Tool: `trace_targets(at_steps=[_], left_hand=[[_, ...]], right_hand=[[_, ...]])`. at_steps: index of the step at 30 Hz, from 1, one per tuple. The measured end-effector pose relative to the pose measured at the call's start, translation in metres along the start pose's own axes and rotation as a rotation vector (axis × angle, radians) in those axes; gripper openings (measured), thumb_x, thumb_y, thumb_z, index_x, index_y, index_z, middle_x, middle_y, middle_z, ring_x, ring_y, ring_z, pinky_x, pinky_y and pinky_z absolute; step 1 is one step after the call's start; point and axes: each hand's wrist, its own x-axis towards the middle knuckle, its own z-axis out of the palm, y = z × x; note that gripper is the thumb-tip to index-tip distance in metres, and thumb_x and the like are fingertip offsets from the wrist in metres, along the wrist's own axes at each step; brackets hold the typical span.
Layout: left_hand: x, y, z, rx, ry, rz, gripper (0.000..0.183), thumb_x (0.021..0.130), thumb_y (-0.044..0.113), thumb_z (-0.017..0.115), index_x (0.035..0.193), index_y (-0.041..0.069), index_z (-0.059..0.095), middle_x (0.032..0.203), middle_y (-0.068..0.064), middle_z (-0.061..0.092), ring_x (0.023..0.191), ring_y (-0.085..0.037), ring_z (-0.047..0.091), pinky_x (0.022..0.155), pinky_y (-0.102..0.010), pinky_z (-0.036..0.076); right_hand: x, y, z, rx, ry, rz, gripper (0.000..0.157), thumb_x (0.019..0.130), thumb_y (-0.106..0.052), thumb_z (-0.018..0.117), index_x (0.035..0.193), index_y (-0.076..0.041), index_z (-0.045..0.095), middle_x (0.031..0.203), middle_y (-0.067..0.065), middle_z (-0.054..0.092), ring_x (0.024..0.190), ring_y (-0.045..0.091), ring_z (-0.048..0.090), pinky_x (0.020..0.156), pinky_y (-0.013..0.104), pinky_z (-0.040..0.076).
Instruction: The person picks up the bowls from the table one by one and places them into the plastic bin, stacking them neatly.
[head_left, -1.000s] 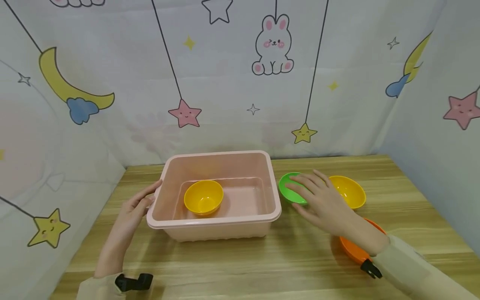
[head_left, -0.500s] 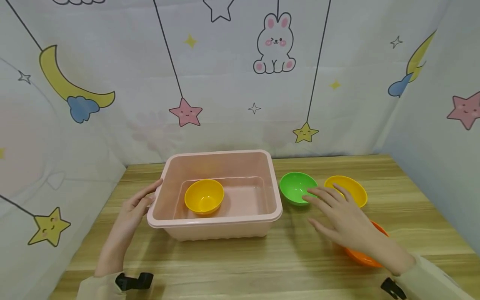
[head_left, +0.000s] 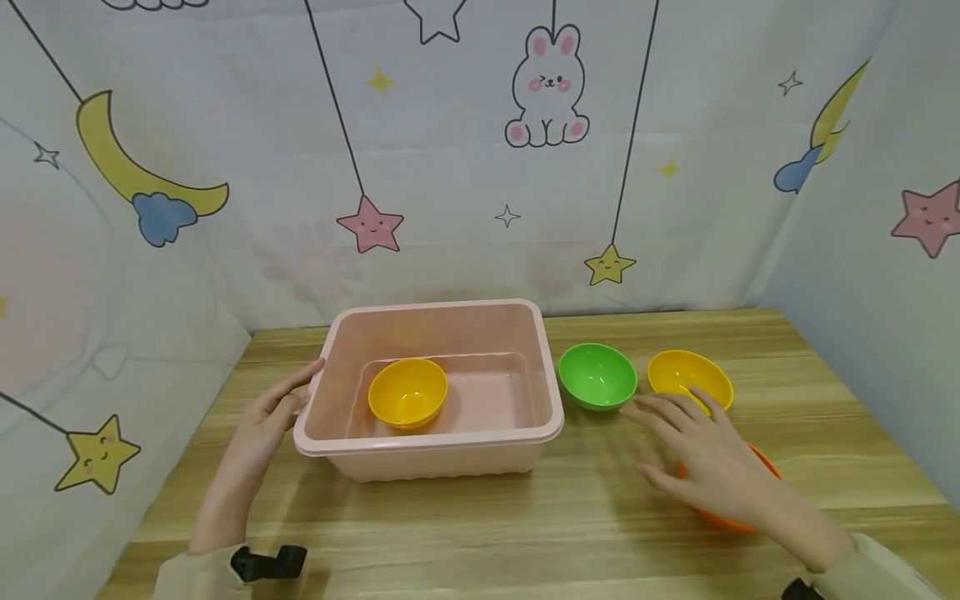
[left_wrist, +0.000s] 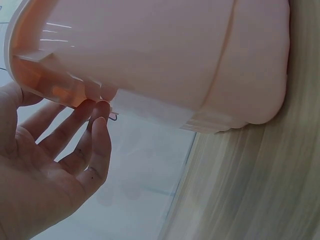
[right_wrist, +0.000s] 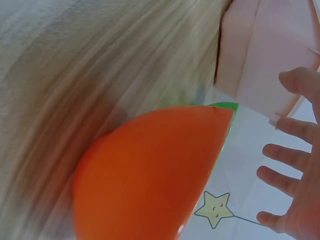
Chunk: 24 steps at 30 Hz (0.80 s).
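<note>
My left hand (head_left: 262, 429) is at the left end of a pink plastic tub (head_left: 450, 443). In the left wrist view its bent fingers (left_wrist: 97, 135) meet the underside of the tub's rim, with the thumb by the rim's edge. A yellow bowl (head_left: 405, 400) sits inside the tub, left of its middle. My right hand (head_left: 708, 454) is spread with nothing in it, over an orange bowl (right_wrist: 150, 175) that it partly hides in the head view. Its fingertips lie near a green bowl (head_left: 597, 377) and overlap the front of a second yellow bowl (head_left: 686, 371).
All this stands on a wood-grain table (head_left: 480, 533). White cloth (head_left: 450, 167) printed with stars, moons and a rabbit walls off the back and both sides. The green bowl sits close to the tub's right side.
My right hand has drawn back to the right and toward me, away from the green bowl, uncovering it. The left hand and the tub have stayed where they were.
</note>
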Motion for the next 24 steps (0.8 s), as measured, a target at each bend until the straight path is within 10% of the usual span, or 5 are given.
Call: trace_targets(at_steps=[24], left_hand=[[0.000,0.000,0.001,0.004,0.004,-0.011,0.047,0.103,0.035,0.041,0.148,0.021,0.040,0.146,0.017,0.042,0.116,0.011,0.047,0.086,-0.012,0.046]], right_hand=[[-0.041,0.016,0.001,0.044,-0.095,0.138,0.071,0.073,-0.045,0.079,0.136,-0.028,0.052,0.136,0.007,0.051,0.124,0.036,0.041,0.097,0.066,0.024]])
